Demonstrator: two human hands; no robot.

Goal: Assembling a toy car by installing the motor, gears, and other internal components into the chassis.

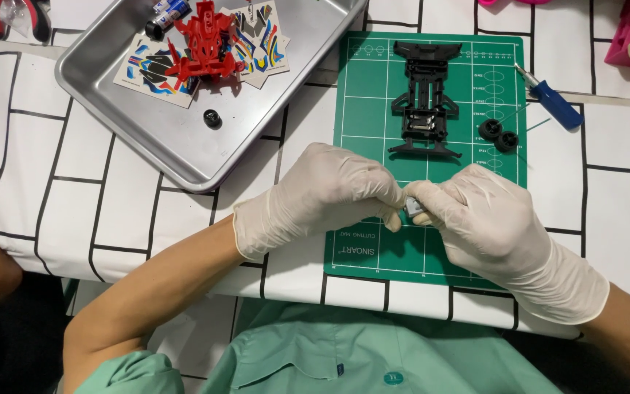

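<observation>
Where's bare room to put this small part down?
Bare tray floor below the red frame, beside the loose black wheel; bare tablecloth left of the tray. Crowded: green mat around the black chassis and two wheels.

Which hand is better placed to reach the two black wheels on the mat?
Right. The right hand sits just below the black wheels, on the same side of the mat. The left hand would have to cross over the chassis.
</observation>
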